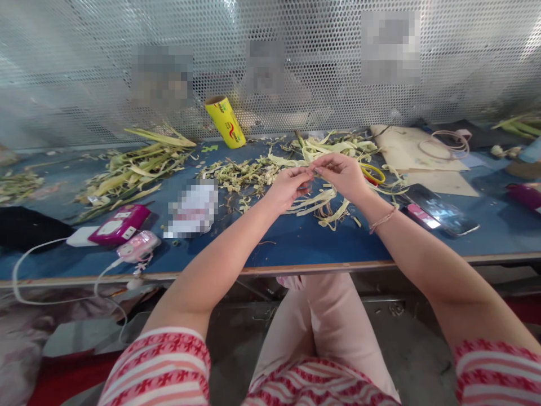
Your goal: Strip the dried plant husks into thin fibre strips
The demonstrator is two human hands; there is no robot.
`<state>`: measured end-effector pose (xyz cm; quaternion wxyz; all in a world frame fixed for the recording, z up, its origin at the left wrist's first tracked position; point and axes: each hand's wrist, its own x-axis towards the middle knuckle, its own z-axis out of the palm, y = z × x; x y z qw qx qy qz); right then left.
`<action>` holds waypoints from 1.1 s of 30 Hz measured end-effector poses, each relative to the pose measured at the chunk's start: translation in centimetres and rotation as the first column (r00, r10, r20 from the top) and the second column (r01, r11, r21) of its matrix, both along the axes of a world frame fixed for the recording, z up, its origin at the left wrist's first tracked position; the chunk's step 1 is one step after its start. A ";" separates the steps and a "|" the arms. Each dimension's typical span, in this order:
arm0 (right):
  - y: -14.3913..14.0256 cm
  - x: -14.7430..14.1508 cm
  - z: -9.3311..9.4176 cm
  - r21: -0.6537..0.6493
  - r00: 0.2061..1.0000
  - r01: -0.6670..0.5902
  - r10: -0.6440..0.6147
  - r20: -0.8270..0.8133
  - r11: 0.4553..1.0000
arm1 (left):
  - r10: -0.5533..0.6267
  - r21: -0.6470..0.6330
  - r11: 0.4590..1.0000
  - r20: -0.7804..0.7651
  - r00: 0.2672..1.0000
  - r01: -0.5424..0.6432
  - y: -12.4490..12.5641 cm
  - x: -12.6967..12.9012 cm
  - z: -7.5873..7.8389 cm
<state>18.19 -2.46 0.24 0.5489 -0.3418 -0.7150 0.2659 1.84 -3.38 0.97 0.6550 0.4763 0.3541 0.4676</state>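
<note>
Over the middle of the table, my left hand [289,189] and my right hand [340,173] meet at the fingertips. Both are closed in a pinch; whatever lies between the fingers is too small to make out. Pale leaf strips [323,197] are spread under and around my hands. Just left of them is a heap of small shredded plant bits [240,176]. Behind my right hand sits another pile of light green leaves [333,146]. A yellow ring [375,172] lies close to my right wrist.
A yellow cardboard tube [225,121] leans at the perforated metal screen [321,34]. Long leaves [131,163], a purple plug adapter [119,224], a pink charger case [138,246] and a white cable are on the left. Right are a phone [443,210] and brown card sheets [418,146].
</note>
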 end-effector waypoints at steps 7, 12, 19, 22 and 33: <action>0.3 0.9 0.1 0.113 0.996 -0.040 0.030 0.087 0.993 | -0.022 -0.039 0.999 0.081 0.996 0.026 0.1 0.0 0.0; -0.2 1.5 0.6 0.199 0.977 -0.073 0.030 0.212 0.977 | -0.033 -0.119 0.992 0.140 0.990 0.050 -0.1 0.1 0.1; -0.7 2.2 0.6 0.129 0.971 -0.178 0.153 0.184 0.975 | -0.067 -0.115 0.990 0.165 0.984 0.086 -0.2 0.0 0.1; -0.7 2.4 0.6 0.080 0.975 -0.179 0.166 0.147 0.981 | -0.066 -0.104 0.991 0.159 0.985 0.083 -0.3 0.0 0.1; -1.1 2.1 1.0 0.073 0.978 -0.189 0.181 0.108 0.979 | -0.057 -0.027 0.998 0.084 0.995 0.060 0.1 0.2 -0.6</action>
